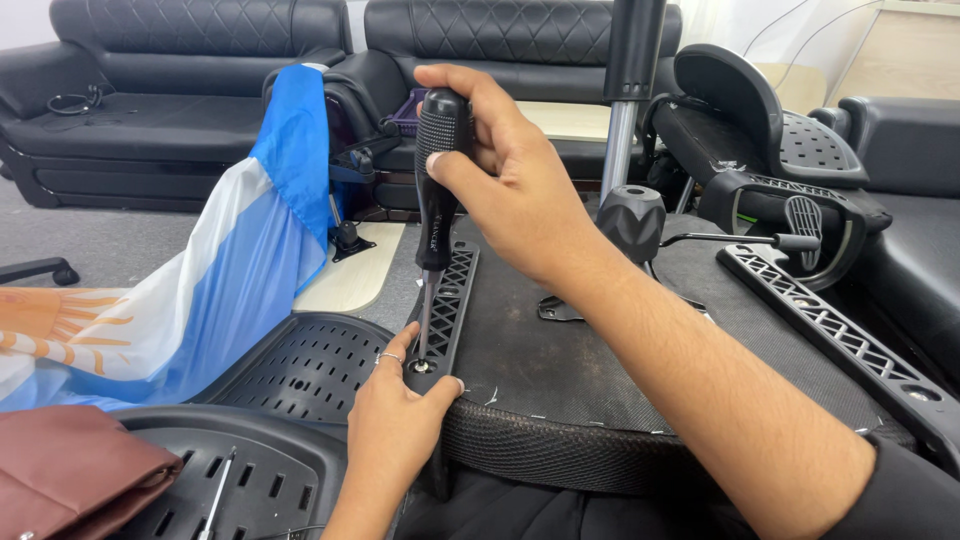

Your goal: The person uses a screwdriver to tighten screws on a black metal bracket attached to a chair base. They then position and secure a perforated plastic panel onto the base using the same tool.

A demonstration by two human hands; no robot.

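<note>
One screwdriver (437, 190), right-hand (500, 170) fingers around.

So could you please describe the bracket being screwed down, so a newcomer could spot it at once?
Start at the upturned chair seat. Along its left edge lies a black lattice armrest bracket, its near end pinned by the left hand. Unlike the matching bracket opposite, a black-handled screwdriver stands in it.

Black sofas (190, 60) behind; blue-white flag (230, 270) left; brown, possibly leather, bag (70, 470).
</note>
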